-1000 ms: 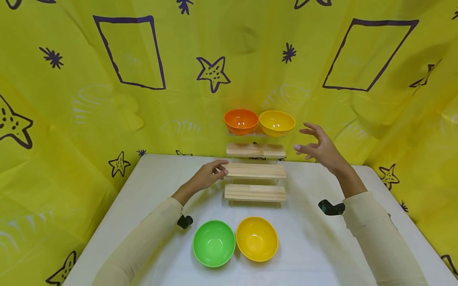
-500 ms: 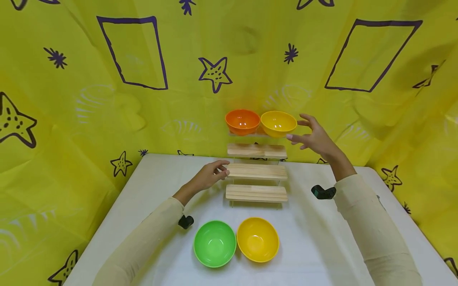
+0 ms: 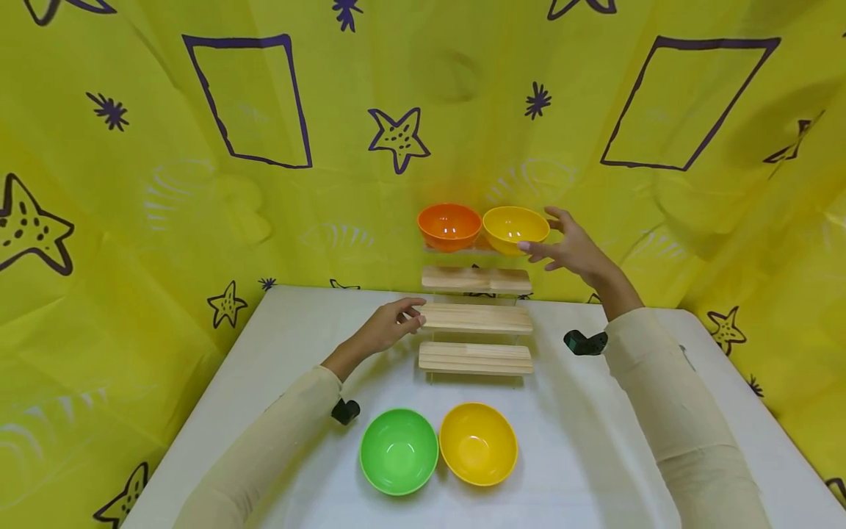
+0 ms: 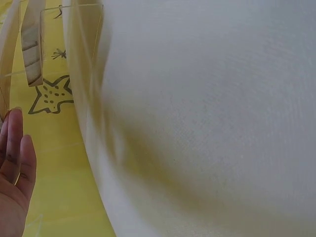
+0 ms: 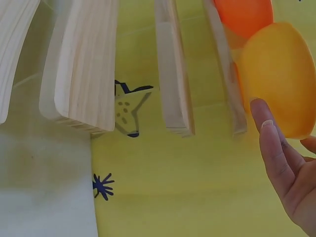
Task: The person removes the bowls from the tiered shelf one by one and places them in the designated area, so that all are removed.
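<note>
On the top tier of a wooden stepped rack sit an orange bowl and, right beside it, a yellow bowl. My right hand is at the yellow bowl's right side, thumb and fingers spread around it. In the right wrist view, fingertips overlap the near side of the yellow bowl; firm contact cannot be made out. My left hand holds the left end of a middle shelf between thumb and forefinger. That hand is partly cut off in the left wrist view.
A green bowl and a deeper yellow bowl stand side by side on the white table, in front of the rack. A yellow patterned curtain hangs close behind the rack and along both sides.
My right hand has moved left from beside the rack to the upper yellow bowl, its thumb now in front of it. The left hand has stayed at the shelf end.
</note>
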A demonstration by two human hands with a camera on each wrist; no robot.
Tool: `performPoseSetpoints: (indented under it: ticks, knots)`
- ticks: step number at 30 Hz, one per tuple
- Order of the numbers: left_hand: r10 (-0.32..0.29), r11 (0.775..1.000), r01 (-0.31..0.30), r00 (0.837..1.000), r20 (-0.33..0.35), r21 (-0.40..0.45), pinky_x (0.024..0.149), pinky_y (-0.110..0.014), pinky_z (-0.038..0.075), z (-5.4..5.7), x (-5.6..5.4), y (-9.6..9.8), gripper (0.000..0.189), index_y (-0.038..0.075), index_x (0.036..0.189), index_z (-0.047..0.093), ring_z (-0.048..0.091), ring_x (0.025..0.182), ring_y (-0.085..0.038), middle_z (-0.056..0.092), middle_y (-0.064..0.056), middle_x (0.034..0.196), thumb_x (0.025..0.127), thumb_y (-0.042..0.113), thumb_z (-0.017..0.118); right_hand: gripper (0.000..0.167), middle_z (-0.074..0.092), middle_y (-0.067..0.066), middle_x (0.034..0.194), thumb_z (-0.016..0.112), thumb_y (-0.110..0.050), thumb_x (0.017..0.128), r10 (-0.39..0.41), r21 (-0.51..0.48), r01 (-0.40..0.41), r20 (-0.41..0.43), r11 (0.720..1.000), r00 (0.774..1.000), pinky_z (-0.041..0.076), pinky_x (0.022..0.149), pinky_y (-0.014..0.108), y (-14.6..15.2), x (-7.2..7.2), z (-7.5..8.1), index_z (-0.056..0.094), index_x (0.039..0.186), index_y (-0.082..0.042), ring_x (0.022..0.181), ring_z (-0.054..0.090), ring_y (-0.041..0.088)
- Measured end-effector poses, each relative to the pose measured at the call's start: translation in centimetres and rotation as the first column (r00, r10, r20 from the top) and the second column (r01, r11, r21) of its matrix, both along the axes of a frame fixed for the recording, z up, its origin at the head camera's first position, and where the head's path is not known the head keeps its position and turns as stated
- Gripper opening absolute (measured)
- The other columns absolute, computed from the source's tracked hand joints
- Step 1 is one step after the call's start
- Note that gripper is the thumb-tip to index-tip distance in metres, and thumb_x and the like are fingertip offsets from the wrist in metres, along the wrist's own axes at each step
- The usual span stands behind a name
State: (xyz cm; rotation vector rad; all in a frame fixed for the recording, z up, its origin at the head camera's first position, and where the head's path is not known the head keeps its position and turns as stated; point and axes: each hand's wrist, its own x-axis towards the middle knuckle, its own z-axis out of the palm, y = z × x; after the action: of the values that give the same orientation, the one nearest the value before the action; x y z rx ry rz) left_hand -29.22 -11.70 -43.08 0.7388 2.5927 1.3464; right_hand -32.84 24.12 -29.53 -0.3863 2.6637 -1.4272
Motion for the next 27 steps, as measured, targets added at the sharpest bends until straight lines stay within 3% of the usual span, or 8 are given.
performPoseSetpoints:
  ticks: [6,15,22,27]
  knots:
    - [-0.002,1.000,0.002,1.000,-0.005,-0.001,0.064,-0.024,0.047,0.0,-0.1,0.1,0.050,0.004,0.148,0.048,0.069,0.093,-0.037,0.069,-0.017,0.116,0.104,0.025,0.059,0.097,0.025,0.024,0.158,0.065,-0.039,0.097,0.010,-0.019,-0.010,0.029,1.000,1.000,0.057,0.082,0.033,-0.5,-0.5,-0.4,-0.004,0.162,-0.019,0.089,0.072,0.008]
    - [0.004,1.000,-0.004,1.000,0.008,0.010,0.063,-0.025,0.046,-0.1,0.0,0.1,0.050,0.004,0.148,0.048,0.069,0.093,-0.036,0.069,-0.016,0.116,0.103,0.025,0.059,0.097,0.060,0.027,0.130,0.066,-0.040,0.096,-0.019,-0.024,0.019,0.010,1.000,1.000,0.057,0.081,0.034,-1.3,-0.9,-0.9,-0.001,0.162,-0.017,0.092,0.074,0.020]
    - [0.009,1.000,-0.009,1.000,0.007,0.012,0.062,-0.025,0.046,0.1,0.1,0.1,0.050,0.003,0.147,0.049,0.068,0.093,-0.037,0.069,-0.017,0.115,0.103,0.024,0.059,0.098,0.062,0.022,0.126,0.068,-0.039,0.095,-0.042,-0.055,0.042,0.003,0.998,0.999,0.056,0.076,0.030,-1.5,-1.1,-1.3,-0.001,0.162,-0.015,0.081,0.071,0.007]
    - [0.014,1.000,-0.014,1.000,0.017,0.011,0.063,-0.024,0.046,0.0,0.0,0.0,0.050,0.004,0.148,0.049,0.069,0.093,-0.037,0.069,-0.016,0.115,0.103,0.025,0.059,0.099,0.057,0.025,0.132,0.069,-0.037,0.095,-0.050,-0.079,0.050,0.002,0.996,0.999,0.057,0.074,0.027,-1.7,-1.0,-1.3,0.000,0.162,-0.015,0.080,0.071,0.007]
